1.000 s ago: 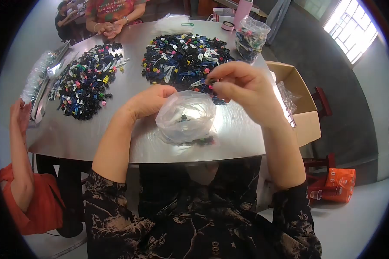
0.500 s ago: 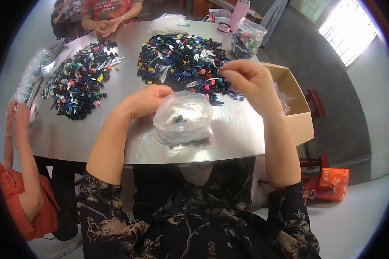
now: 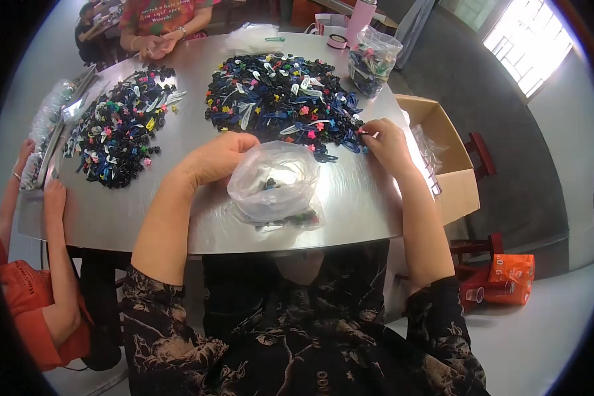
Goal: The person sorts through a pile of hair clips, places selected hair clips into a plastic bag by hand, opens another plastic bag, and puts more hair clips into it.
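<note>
Perhaps a slack left hand (image 3: 211, 160) could tip the translucent plastic bag (image 3: 270, 208) by the silvery metal tabletop's (image 3: 355, 204) front edge; finger hold unclear, right hand's (image 3: 387, 146) too.

- The right hand (image 3: 388, 146) came down from above the heap of hair clips (image 3: 277, 99) to its right edge.
- The orange-sleeved co-worker's hands (image 3: 55, 193) moved apart, one coming to the counter's (image 3: 191, 105) edge.

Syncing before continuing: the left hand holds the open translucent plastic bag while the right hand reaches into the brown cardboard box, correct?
No: the head view shows the right hand at the right edge of the larger pile of multicoloured hair clips, not in the box. The left hand does hold the bag.
</note>
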A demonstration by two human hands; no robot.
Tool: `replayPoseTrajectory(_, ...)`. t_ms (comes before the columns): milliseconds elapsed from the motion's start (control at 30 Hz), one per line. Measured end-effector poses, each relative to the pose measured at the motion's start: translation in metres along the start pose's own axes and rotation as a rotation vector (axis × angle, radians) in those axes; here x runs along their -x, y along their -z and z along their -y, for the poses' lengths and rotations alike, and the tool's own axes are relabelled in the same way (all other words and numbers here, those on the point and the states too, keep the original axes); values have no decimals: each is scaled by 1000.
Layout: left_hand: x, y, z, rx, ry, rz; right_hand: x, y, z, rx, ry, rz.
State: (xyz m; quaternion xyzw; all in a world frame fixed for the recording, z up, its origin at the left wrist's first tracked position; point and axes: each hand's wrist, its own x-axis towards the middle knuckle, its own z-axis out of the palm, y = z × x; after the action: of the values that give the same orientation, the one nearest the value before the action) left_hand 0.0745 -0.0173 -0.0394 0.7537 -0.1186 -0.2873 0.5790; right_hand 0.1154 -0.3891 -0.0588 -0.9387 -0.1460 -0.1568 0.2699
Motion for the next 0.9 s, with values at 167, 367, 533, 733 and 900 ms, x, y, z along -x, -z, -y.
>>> replayPoseTrajectory(167,0,-2,-2,6,-31,0,4,0,-4,-65,-24,-22)
replayPoseTrajectory(367,-1,0,0,31,-15,12,10,10,-1,-196,-188,-37)
replayPoseTrajectory(533,1,-2,-3,11,-24,6,18,20,0,-428,-206,57)
replayPoseTrajectory(733,0,-2,-2,1,-25,-9,21,27,21,-122,-121,180)
replayPoseTrajectory(900,1,-1,-1,-69,-31,-18,16,36,73,-426,-78,132)
